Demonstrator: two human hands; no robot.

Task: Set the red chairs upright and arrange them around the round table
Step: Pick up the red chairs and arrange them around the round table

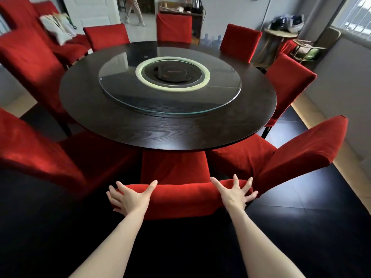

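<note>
Left hand (130, 197): fingers spread wide, against left end of chair back.
Right hand (234, 194): fingers spread wide, against right end of same back.
Near red chair (180, 199): upright, seat under near edge of desk (160, 137).
Other red chairs (289, 81): upright, ringing desk.
Glass turntable (170, 109): centred on desk.

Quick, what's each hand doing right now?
Left hand: open, fingers spread, at the near chair's backrest.
Right hand: open, fingers spread, at the same backrest.

We are in a dining room: red-covered chairs (239, 42) ring a dark round table (168, 135) with a glass turntable (124, 85), and a sideboard (197, 19) holds a kettle (197, 5).
</note>
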